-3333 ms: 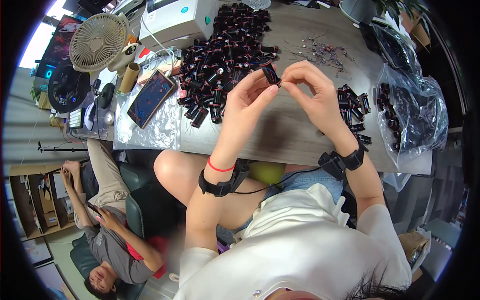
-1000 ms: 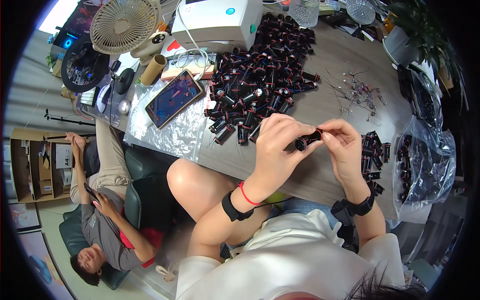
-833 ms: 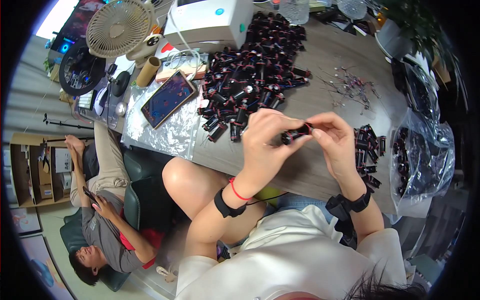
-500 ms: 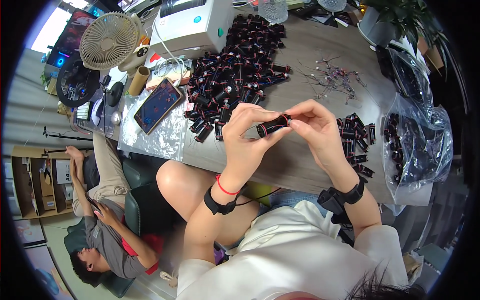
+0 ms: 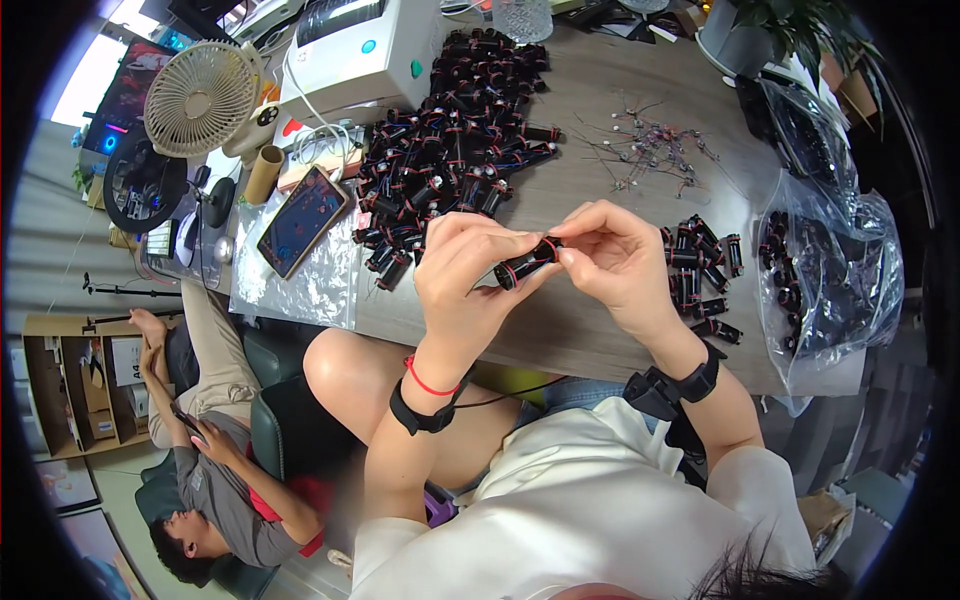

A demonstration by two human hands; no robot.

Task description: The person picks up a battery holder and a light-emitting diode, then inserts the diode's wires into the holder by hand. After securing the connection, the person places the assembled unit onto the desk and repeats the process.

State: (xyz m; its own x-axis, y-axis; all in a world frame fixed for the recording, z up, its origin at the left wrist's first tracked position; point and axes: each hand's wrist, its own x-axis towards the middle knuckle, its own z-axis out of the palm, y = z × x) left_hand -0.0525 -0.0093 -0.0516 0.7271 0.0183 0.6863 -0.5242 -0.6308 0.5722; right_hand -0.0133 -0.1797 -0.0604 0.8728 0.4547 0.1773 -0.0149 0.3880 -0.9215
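A small black cylinder with red rings (image 5: 522,265) is held above the near part of the table, tilted with its right end higher. My left hand (image 5: 460,275) grips it between thumb and fingers. At its upper right end, my right hand (image 5: 615,262) pinches with thumb and forefinger. What lies between those right fingertips is too small to make out. Behind my left hand spreads a large pile of similar black cylinders (image 5: 440,150). A smaller group of black cylinders (image 5: 700,265) lies just right of my right hand.
Loose thin-wired small parts (image 5: 650,150) lie farther back. A clear plastic bag (image 5: 835,280) holding black cylinders is at the right. At the left are a phone (image 5: 303,222) on a plastic bag, a cardboard tube (image 5: 263,175), a fan (image 5: 203,98) and a white machine (image 5: 365,55). Another person (image 5: 245,480) sits left.
Both hands and the cylinder sit slightly farther left in the picture, and the whole scene has shifted a little left too. The left hand's grip and the right hand's pinch look much the same.
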